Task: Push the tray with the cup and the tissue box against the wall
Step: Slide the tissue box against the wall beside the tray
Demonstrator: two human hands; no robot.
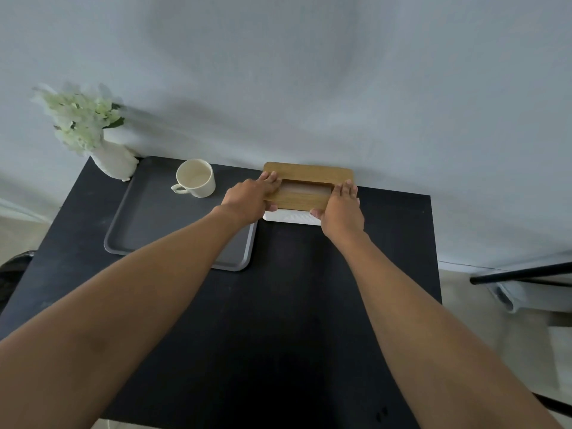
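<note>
A white tissue box with a wooden lid (306,178) stands on the black table against the wall, to the right of the tray. My left hand (252,196) grips its left end and my right hand (340,209) grips its right end, thumbs under the lid's near edge. A grey tray (148,224) lies on the left half of the table, its far edge near the wall. A cream cup (196,178) stands upright in the tray's far right corner, handle toward the left. My left forearm crosses over the tray's right side.
A white vase with white flowers (93,137) stands at the table's far left corner, touching the tray's corner. The black table (294,305) ends at right near a black rail (520,274) and a white object on the floor.
</note>
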